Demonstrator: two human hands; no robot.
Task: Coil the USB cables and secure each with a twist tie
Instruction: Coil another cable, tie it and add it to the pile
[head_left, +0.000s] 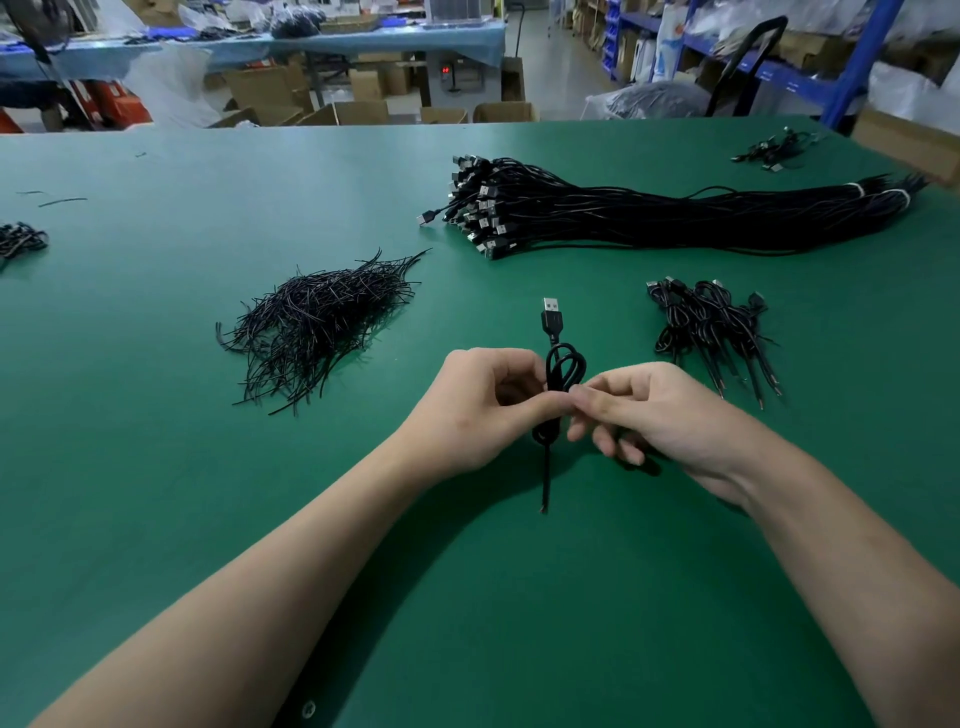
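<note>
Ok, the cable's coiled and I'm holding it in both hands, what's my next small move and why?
Probably twist a tie tight round the coil's middle. The cable is already looped, and your left hand and right hand both pinch its waist. Whether a tie is already under your fingers is hidden; if not, the tie pile lies to your left.

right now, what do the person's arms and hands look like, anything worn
Both are bare: the left forearm and right forearm show no sleeves up to the picture's edge. No gloves, watch, bracelet or rings visible on the left grip or right grip.
</note>
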